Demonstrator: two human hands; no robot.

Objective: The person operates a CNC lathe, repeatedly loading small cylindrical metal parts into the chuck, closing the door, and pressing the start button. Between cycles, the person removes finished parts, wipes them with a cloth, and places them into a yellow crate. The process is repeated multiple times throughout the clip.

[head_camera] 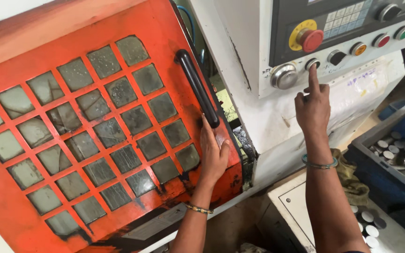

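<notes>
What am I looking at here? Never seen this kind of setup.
One picture, from a camera on the person's head, looking down at their own two bare hands at a workshop machine. The left hand lies flat on the machine's orange door, just below its black handle; the door has a grid of small grimy windows. The right hand points up, its index finger on a small button on the control panel, which also carries a red stop button and knobs. At right, a grey bin holds short metal cylinders. Neither hand holds anything.
</notes>
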